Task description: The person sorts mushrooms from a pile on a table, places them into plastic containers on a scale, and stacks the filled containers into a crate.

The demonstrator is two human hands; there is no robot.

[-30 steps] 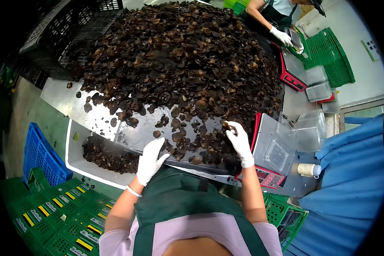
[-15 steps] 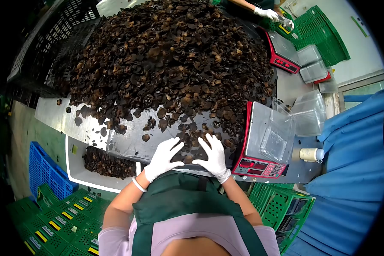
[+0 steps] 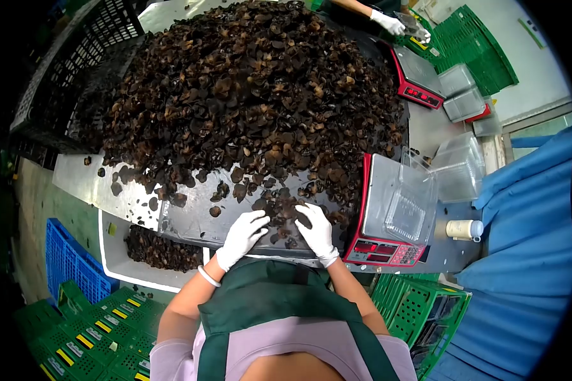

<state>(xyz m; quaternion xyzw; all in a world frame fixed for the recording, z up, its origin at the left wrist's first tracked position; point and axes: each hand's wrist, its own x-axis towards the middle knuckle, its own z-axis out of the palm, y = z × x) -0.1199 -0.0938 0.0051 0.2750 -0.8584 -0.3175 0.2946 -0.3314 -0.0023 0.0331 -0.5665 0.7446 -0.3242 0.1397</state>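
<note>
Where ruffled pieces (image 3: 282, 208) lie (some glossy), left hand (image 3: 242, 237) and right hand (image 3: 316, 234), gloved fingers slightly spread.

Both arms reach forward from the near side of the desk (image 3: 194, 216), elbows bent and set wider than the wrists, so the forearms slant inward as they approach it. The right hand (image 3: 243, 238) is over the desk's near edge, its gloved fingers (image 3: 255, 218) loosely curved and angled toward the other hand, the thumb held apart below them. The left hand (image 3: 316, 233) is over the same edge, back upward, its fingers (image 3: 308, 208) bent and leaning inward, the thumb parted from them. A gap separates the two hands. A white band (image 3: 209, 275) circles the right wrist (image 3: 216, 267); the left wrist (image 3: 330, 259) is covered by the glove's gathered cuff. Both forearms are bare.
</note>
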